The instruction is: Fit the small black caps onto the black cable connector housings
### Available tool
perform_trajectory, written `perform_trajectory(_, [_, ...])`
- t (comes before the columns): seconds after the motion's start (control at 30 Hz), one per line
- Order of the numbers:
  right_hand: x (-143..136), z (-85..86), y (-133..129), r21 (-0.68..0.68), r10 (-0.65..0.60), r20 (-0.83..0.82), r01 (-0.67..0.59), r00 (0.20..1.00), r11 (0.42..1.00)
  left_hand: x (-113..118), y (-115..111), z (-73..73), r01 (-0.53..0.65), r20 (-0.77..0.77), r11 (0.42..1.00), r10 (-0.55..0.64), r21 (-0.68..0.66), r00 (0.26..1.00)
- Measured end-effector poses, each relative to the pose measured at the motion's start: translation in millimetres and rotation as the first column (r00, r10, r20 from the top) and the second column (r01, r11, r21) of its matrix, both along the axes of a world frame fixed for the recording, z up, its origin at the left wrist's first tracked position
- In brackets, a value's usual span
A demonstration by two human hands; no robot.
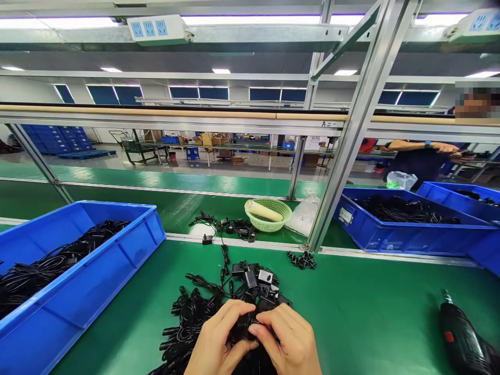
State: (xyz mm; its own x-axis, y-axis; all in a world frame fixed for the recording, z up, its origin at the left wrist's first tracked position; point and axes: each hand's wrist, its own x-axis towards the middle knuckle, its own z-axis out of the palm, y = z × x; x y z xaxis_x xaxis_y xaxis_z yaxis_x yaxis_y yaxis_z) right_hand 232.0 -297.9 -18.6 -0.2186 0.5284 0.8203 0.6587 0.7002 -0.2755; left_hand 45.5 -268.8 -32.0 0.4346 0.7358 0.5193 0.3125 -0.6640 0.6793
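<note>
Head view: left hand [219, 337] and right hand [294, 336], close together, both grip a black part [242, 325]

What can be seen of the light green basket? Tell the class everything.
The basket is round and light green, apparently plastic, its wall pierced by many small holes. It stands upright on a green surface, left of the slanting metal post in the picture. A pale yellow roll lies slantwise in it, one end at the rim. Black cabled parts lie beside it; a clear plastic bag adjoins its right, contact unclear.
</note>
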Motion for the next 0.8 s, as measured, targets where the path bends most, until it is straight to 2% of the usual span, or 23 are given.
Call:
perform_trajectory(0.2, [-2.4, 1.8, -2.2, -0.029, -0.076, 0.103, 0.079, 0.992, 0.996, -2.0, -2.4, 0.1, -0.04, -0.043, 0.999, 0.04, 0.002, 0.998])
perform_trajectory(0.33, [-3.8, -14.3, 0.1, -0.054, -0.094, 0.221, 0.109, 0.971, 0.993, -4.3, -6.9, -5.6, -0.023, -0.152, 1.0, 0.025, 0.014, 0.988])
perform_trajectory(0.4, [-3.7, -22.4, 2.7, -0.031, -0.138, 0.217, 0.148, 0.966, 0.989, -5.8, -7.5, -6.7, 0.0, -0.221, 0.999, 0.01, 0.048, 0.975])
perform_trajectory(0.47, [-1.5, -25.6, 4.8, -0.037, -0.17, 0.169, 0.178, 0.971, 0.983, -7.9, -2.8, -1.3, 0.007, -0.273, 0.997, 0.015, 0.079, 0.962])
perform_trajectory(0.57, [7.0, -20.5, 4.2, -0.193, -0.125, 0.026, 0.127, 0.992, 0.973, -11.9, 22.5, 18.4, -0.1, -0.292, 0.99, 0.124, 0.097, 0.948])
perform_trajectory(0.67, [18.6, -12.4, -1.2, -0.4, -0.103, -0.111, 0.051, 0.988, 0.915, -13.9, 67.5, 35.2, -0.251, -0.313, 0.965, 0.261, 0.072, 0.913])
perform_trajectory(0.73, [26.1, -11.5, -5.3, -0.465, -0.135, -0.136, 0.057, 0.982, 0.884, -12.1, 96.6, 35.2, -0.263, -0.377, 0.965, 0.25, 0.015, 0.892])
perform_trajectory(0.8, [34.5, -15.1, -7.6, -0.486, -0.137, -0.119, 0.062, 0.984, 0.872, -7.8, 115.4, 26.5, -0.241, -0.448, 0.969, 0.195, -0.046, 0.872])
